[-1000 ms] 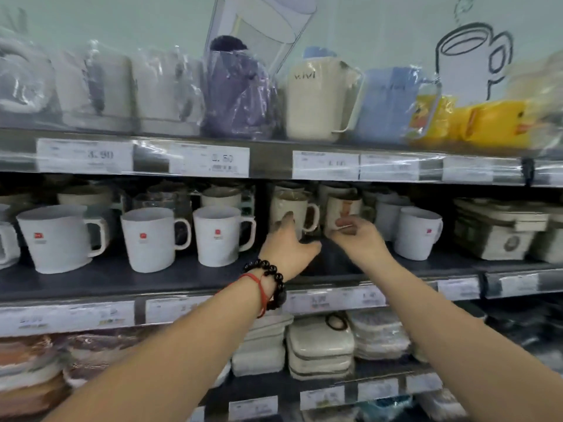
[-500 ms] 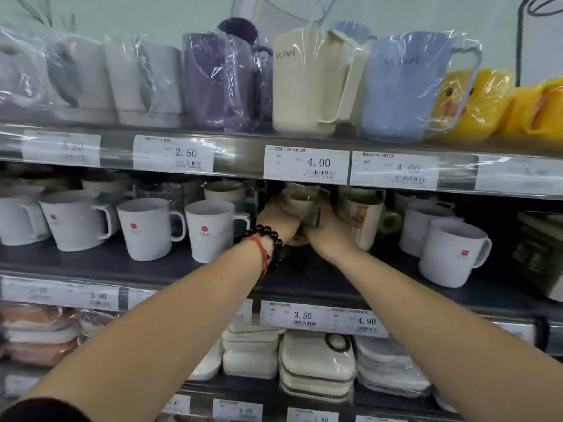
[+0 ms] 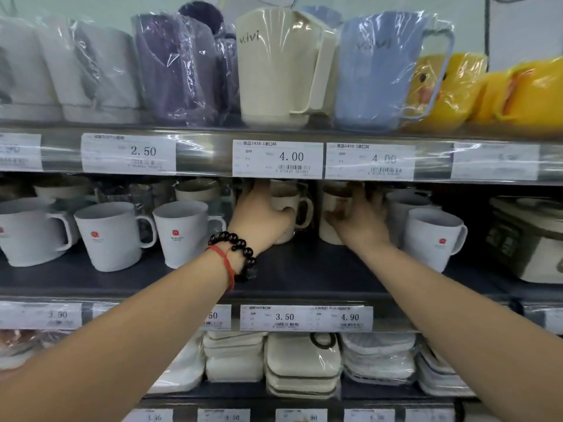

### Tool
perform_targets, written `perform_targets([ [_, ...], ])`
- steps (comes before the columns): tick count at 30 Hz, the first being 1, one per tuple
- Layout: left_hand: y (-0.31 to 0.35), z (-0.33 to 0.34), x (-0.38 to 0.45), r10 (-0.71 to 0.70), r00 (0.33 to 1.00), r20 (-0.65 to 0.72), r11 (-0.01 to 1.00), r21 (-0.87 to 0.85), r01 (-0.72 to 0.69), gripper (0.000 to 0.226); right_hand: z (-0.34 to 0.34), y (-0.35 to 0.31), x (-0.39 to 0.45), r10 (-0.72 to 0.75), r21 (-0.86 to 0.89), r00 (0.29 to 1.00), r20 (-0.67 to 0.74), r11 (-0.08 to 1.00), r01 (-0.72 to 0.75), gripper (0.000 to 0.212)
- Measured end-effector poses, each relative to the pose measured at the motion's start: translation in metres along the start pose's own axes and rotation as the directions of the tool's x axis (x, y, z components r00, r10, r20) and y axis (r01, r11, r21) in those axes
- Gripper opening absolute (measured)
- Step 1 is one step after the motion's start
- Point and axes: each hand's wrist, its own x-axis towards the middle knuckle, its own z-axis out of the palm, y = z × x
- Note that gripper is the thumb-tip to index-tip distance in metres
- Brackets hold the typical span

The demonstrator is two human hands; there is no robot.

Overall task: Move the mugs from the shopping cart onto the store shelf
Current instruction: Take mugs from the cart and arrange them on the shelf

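Observation:
Both my arms reach into the middle shelf (image 3: pixel 304 275), a dark board. My left hand (image 3: pixel 259 217), with a black bead bracelet and a red string at the wrist, is wrapped around a cream mug (image 3: pixel 286 202) whose handle points right. My right hand (image 3: pixel 359 220) grips a second cream mug (image 3: pixel 333 205) with a brown print, just right of the first. Both mugs stand far back on the shelf, partly hidden by my hands and the shelf edge above. The shopping cart is out of view.
White mugs with red logos (image 3: pixel 182 233) stand left of my hands, and more of them (image 3: pixel 432 236) to the right. A kitchen scale (image 3: pixel 527 239) sits far right. Wrapped pitchers (image 3: pixel 274 65) fill the top shelf. Stacked wrapped dishes (image 3: pixel 301 363) lie below.
My hands went from the shelf front deeper in. They were together on one mug half a second ago; now they are apart, one on each mug. The view has moved closer.

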Motion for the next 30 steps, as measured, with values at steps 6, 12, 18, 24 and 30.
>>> perform_targets([
  [6, 0.007, -0.005, -0.010, 0.119, 0.992, 0.043, 0.993, -0.028, -0.118, 0.037, 0.011, 0.010, 0.014, -0.117, 0.087, 0.993, -0.025, 0.989, 0.119, 0.037],
  [12, 0.019, 0.007, -0.018, 0.152, 0.985, 0.086, 0.986, -0.079, -0.145, 0.052, -0.029, 0.004, -0.020, -0.115, 0.305, 0.978, -0.173, 0.938, 0.164, 0.040],
  [18, 0.056, 0.043, -0.031, 0.234, 0.942, 0.239, 0.970, -0.121, -0.211, 0.054, -0.103, 0.061, -0.060, -0.232, -0.049, 0.803, -0.549, 0.968, 0.247, 0.038],
  [24, 0.059, 0.074, -0.037, 0.176, 0.911, 0.372, 0.984, -0.084, -0.155, 0.071, -0.114, 0.108, -0.041, 0.131, -0.007, 0.991, -0.010, 0.991, -0.131, 0.087],
  [30, 0.065, 0.076, -0.038, 0.135, 0.906, 0.401, 0.989, -0.107, -0.100, 0.073, -0.105, 0.099, -0.053, 0.098, 0.220, 0.995, -0.024, 0.971, -0.090, 0.083],
])
